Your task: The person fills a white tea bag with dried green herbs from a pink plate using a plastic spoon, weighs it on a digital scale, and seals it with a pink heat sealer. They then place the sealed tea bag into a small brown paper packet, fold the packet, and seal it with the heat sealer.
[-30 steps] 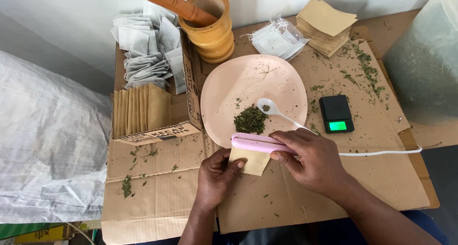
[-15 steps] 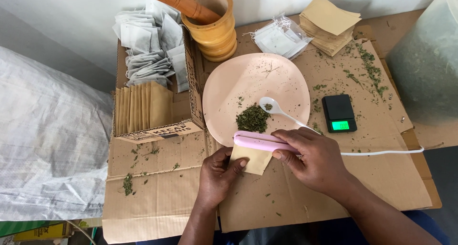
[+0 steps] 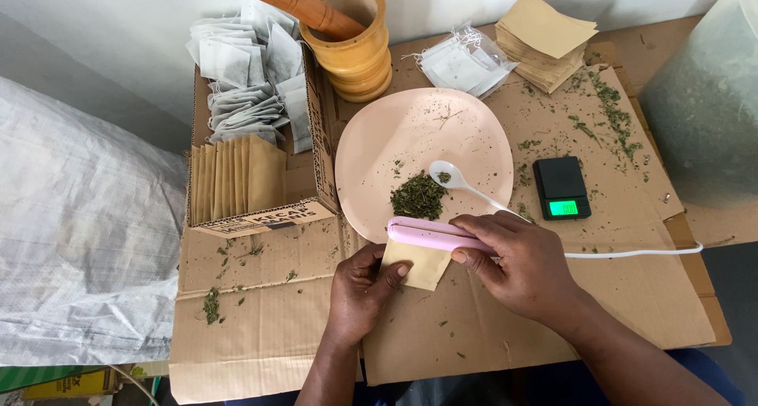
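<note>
My right hand point(image 3: 521, 268) presses down on a pink handheld sealer point(image 3: 430, 234) with a white cord point(image 3: 632, 253) running right. The sealer is clamped across the top of a small tan paper sachet point(image 3: 418, 265). My left hand point(image 3: 359, 291) holds the sachet's lower left edge with fingertips. Just beyond lies a pink plate point(image 3: 474, 137) carrying a small heap of dried green herb point(image 3: 417, 196) and a white plastic spoon point(image 3: 458, 181).
An open cardboard box point(image 3: 316, 137) at the left holds tan sachets and white filter bags. A wooden mortar with pestle point(image 3: 355, 39) stands at the back, beside loose filter bags point(image 3: 466, 62) and a sachet stack point(image 3: 545, 43). A black pocket scale point(image 3: 560, 187) sits right of the plate.
</note>
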